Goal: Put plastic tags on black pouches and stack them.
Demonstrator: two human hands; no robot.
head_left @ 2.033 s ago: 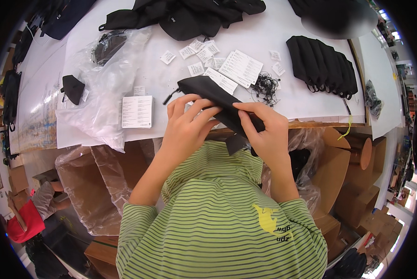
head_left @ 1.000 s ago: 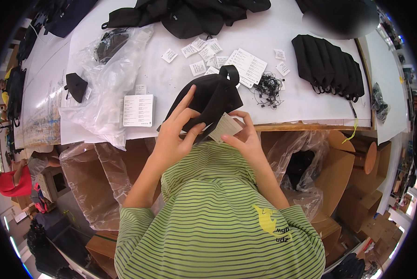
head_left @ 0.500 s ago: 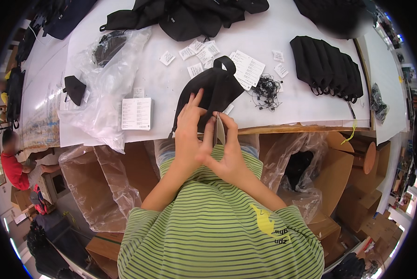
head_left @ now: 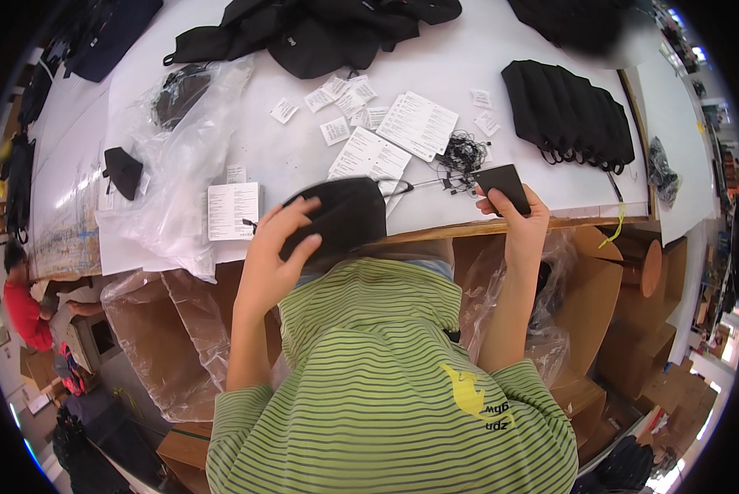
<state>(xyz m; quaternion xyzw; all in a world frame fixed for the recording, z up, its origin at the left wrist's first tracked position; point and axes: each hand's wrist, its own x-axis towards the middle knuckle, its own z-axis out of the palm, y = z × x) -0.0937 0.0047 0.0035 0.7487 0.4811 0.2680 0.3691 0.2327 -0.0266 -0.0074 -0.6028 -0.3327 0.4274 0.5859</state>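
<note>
My left hand grips a black fabric pouch at the near edge of the white table. My right hand is off to the right, holding a small black card just over the table edge. Beside that card lies a tangle of black strings. White printed cards and small white tags are scattered beyond the pouch.
A row of black pouches stands at the right. More black bags are heaped at the back. Clear plastic bags and a white leaflet lie at the left. Plastic-lined cardboard boxes sit below the table. A person in red is at far left.
My hands, which were together on the pouch, have parted. The right hand has moved right with a small black card; the left keeps the pouch at the table edge.
</note>
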